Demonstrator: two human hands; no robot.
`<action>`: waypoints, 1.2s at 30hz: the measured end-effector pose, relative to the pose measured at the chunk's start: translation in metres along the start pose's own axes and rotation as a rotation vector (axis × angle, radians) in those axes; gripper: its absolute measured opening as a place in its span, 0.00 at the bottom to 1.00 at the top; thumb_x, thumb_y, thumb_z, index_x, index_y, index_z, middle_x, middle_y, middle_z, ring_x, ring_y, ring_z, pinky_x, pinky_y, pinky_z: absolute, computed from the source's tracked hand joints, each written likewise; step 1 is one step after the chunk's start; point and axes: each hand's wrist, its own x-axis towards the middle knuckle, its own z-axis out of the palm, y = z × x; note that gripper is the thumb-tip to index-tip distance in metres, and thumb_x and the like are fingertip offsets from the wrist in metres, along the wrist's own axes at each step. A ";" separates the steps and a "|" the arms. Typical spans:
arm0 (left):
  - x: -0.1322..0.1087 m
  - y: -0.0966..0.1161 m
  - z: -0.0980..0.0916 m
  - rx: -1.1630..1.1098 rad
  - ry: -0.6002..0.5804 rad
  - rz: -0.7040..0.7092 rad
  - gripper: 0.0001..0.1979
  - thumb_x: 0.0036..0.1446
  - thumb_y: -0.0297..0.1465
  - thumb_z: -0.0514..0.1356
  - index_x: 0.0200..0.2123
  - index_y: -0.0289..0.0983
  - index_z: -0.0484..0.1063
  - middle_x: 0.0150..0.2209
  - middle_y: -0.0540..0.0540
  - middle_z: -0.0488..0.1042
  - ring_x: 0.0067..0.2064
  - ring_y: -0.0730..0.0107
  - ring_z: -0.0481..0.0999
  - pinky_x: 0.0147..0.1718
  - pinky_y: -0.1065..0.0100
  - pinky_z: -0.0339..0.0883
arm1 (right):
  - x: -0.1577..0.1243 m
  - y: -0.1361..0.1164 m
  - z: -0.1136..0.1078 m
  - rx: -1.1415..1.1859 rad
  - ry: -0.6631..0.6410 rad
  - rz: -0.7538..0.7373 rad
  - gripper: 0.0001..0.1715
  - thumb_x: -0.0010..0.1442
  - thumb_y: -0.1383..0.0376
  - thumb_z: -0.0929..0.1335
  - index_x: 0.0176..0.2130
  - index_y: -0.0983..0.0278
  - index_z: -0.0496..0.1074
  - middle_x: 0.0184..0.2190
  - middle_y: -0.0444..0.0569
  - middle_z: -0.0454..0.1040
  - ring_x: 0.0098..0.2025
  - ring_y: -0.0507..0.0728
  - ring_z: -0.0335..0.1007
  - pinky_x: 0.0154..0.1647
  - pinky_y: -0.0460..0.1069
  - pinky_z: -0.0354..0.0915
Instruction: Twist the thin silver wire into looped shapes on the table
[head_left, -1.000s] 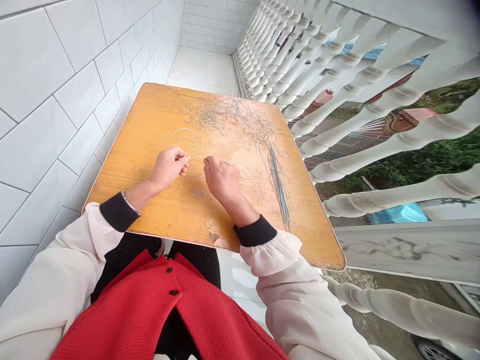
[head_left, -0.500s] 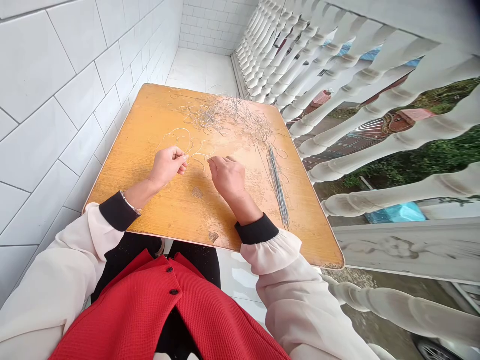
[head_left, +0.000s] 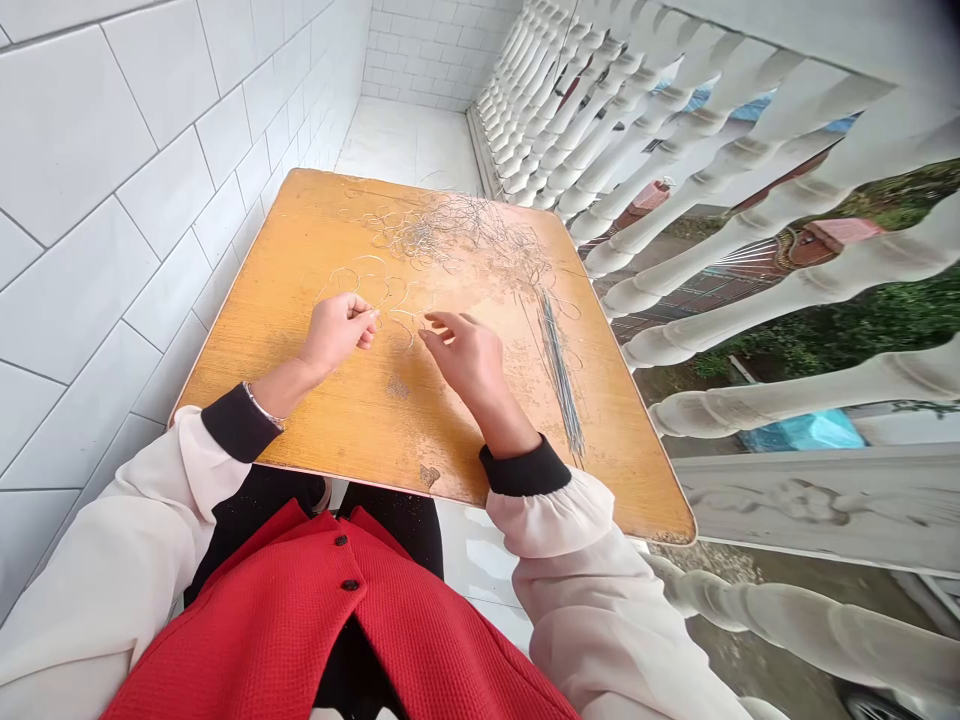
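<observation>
Seen from the head camera, the left hand (head_left: 337, 332) rests over the middle of the wooden counter (head_left: 247, 340), its fingers (head_left: 358, 325) curled close together and apparently pinching the end of a looped wire (head_left: 360, 272) that curves toward the counter's far left. A metal bangle (head_left: 262, 408) circles that wrist. The right hand (head_left: 469, 360) is just beside it, near the counter's middle, with its fingers (head_left: 442, 322) stretched out and slightly spread, pinching nothing, their tips near a loose wire curl (head_left: 405, 328). A tangled heap of thin wire (head_left: 457, 230) lies on the counter's far half, while a bundle of straight wires (head_left: 559, 370) lies toward its right edge. Left of the counter runs a white tiled wall (head_left: 112, 200) — right of it, a row of white balusters (head_left: 750, 190).
</observation>
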 end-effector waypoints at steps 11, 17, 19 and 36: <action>-0.001 -0.003 0.007 0.011 -0.033 0.013 0.13 0.60 0.18 0.59 0.25 0.34 0.67 0.19 0.55 0.70 0.19 0.83 0.68 0.21 0.79 0.64 | -0.005 -0.014 0.016 0.422 -0.088 0.113 0.15 0.66 0.55 0.65 0.37 0.63 0.74 0.26 0.47 0.78 0.27 0.54 0.74 0.34 0.50 0.70; -0.002 -0.002 0.009 0.006 -0.044 0.032 0.12 0.60 0.18 0.59 0.25 0.34 0.67 0.19 0.55 0.69 0.19 0.83 0.68 0.21 0.78 0.64 | -0.007 -0.027 0.023 0.966 -0.152 0.388 0.13 0.60 0.54 0.71 0.36 0.61 0.70 0.28 0.46 0.80 0.26 0.50 0.75 0.34 0.48 0.73; -0.001 -0.002 0.009 0.005 -0.055 0.016 0.12 0.60 0.18 0.59 0.25 0.34 0.67 0.19 0.56 0.70 0.18 0.83 0.67 0.22 0.78 0.63 | -0.009 -0.029 0.022 1.049 -0.188 0.406 0.12 0.58 0.56 0.72 0.36 0.61 0.70 0.29 0.45 0.80 0.28 0.50 0.76 0.36 0.48 0.74; 0.000 0.005 0.000 0.104 -0.155 -0.035 0.13 0.59 0.19 0.61 0.22 0.33 0.68 0.18 0.54 0.69 0.18 0.82 0.66 0.19 0.77 0.61 | -0.006 -0.024 0.005 0.749 -0.213 0.205 0.26 0.52 0.44 0.74 0.37 0.63 0.80 0.32 0.47 0.79 0.28 0.50 0.68 0.29 0.47 0.67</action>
